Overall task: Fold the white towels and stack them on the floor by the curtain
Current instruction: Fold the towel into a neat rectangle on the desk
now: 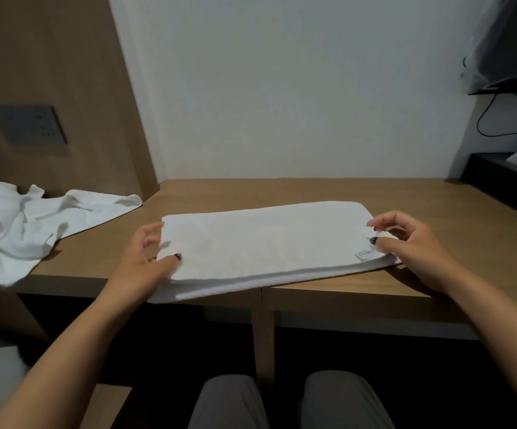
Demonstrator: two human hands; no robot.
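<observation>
Lying partly folded into a long white terry-cloth rectangle with a small label near its right end, towel (266, 243) across the front edge of the light brown wooden desk (312, 190), left hand (145, 258) at its left end with thumb on the cloth and fingers loosely curled, right hand (405, 243) pinching the right end. Still crumpled and unfolded at far left, second white towel (18, 224); no finished stack, floor by the curtain out of sight, so most of the job apparently left.
</observation>
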